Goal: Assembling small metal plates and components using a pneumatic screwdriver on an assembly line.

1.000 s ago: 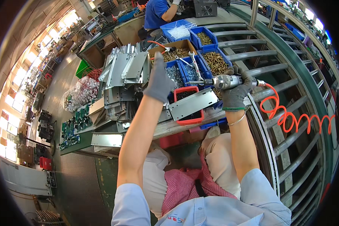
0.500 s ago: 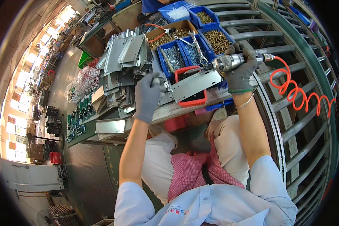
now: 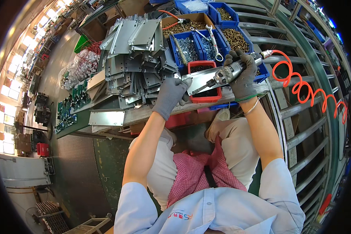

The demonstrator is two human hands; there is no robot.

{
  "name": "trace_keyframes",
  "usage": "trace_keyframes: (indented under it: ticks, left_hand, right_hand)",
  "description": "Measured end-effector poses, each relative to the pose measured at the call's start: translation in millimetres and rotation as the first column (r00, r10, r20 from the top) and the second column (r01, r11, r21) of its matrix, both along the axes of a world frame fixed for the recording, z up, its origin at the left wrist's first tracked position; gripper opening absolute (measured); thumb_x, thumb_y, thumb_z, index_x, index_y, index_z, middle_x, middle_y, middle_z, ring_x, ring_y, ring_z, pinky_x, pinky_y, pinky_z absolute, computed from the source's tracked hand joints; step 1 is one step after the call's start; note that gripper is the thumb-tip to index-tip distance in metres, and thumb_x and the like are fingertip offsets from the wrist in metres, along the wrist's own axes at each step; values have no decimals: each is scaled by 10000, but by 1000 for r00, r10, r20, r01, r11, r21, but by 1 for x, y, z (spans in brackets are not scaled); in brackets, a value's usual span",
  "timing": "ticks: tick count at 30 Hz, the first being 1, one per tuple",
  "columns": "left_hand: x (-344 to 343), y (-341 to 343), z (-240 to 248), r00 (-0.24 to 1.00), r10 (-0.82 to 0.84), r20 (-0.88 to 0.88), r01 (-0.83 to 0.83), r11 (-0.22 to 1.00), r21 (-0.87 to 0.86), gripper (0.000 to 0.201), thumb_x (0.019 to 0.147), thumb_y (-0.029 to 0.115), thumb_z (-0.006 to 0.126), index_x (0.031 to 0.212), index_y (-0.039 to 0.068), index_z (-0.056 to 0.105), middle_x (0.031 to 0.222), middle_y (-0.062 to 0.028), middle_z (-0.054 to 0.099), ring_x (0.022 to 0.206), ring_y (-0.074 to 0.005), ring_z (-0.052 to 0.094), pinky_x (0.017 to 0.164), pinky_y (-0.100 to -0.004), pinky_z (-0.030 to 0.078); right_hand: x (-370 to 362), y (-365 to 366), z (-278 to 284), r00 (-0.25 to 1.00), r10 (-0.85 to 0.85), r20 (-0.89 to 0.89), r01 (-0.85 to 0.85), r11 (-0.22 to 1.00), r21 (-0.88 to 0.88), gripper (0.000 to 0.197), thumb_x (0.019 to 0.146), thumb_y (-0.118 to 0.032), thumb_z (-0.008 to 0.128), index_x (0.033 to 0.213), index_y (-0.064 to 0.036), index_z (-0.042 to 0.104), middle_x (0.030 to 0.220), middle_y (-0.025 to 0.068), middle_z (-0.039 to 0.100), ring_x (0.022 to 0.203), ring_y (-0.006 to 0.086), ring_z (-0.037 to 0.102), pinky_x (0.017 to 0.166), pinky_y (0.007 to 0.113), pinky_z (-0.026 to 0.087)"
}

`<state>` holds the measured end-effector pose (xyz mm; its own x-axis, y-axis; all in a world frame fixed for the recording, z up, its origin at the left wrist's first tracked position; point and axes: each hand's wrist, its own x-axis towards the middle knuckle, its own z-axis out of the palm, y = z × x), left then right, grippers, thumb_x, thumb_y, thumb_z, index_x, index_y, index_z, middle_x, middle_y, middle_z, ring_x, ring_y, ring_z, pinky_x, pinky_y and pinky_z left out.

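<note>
A flat silver metal plate (image 3: 198, 80) with holes lies across a red bin (image 3: 217, 94) of small dark parts at the table's front edge. My left hand (image 3: 169, 95), grey-gloved, is closed at the plate's left end, thumb and fingers about its edge. My gloved right hand (image 3: 244, 78) wraps round a silver air-powered screwdriver (image 3: 227, 73). Its dark chuck and thin bit point down and left, the tip over the plate's near edge close to my left fingers. An orange coiled air hose (image 3: 283, 74) runs from its back end.
Left of my hands rises an uneven heap of metal plates (image 3: 134, 62). Behind the red bin stand blue bins of silver screws (image 3: 186, 48) and brass fittings (image 3: 234, 38), with a combination wrench (image 3: 214, 43) across one. A roller conveyor (image 3: 300, 113) runs along the right.
My left hand has moved right and down onto the plate's left end. The screwdriver has tilted, its bit now lower and nearer my left hand. My view has shifted slightly.
</note>
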<state>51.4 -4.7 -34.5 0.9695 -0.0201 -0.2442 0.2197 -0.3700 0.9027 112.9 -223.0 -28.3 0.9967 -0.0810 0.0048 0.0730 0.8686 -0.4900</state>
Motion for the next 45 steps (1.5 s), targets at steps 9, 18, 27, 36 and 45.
trace_keyframes:
  ticks: [9,18,27,36,45]
  left_hand:
    - [-3,-12,10,998,54,38,-54,999,-9,419,870,381,620,683,6,608,502,-50,544,371,-102,480,357,-247,367]
    - [5,12,0,990,51,132,-101,907,408,358,829,370,643,744,22,635,613,-104,631,517,-240,619,545,-362,482]
    - [48,-25,26,606,-376,701,-231,760,607,421,736,65,613,1152,112,566,995,-101,627,899,-269,605,759,-402,489]
    - [167,-43,5,864,-503,28,-52,-32,998,202,834,158,541,902,174,731,949,-39,700,1033,-244,575,1009,-526,228]
    - [129,-30,34,736,-593,325,-241,219,945,123,793,171,609,860,194,710,940,-50,692,1007,-233,584,1006,-456,262]
  right_hand:
    - [-7,1,10,997,-38,72,44,996,-82,321,824,-165,512,1087,16,483,908,122,578,777,205,583,708,312,535]
    - [6,-8,-2,984,-8,180,16,999,-43,279,825,-170,527,1038,10,510,906,137,587,796,222,588,706,318,527]
    - [8,-25,10,971,-90,221,100,994,-35,285,822,-133,492,1073,3,499,920,135,591,776,218,577,699,317,509]
    - [-2,-33,14,975,-155,161,165,985,-52,293,835,-134,503,1091,8,492,927,140,590,802,222,580,715,330,521]
    - [-8,-33,23,951,-219,217,233,971,-43,294,860,-147,490,1115,-2,475,950,137,590,835,211,592,735,330,533]
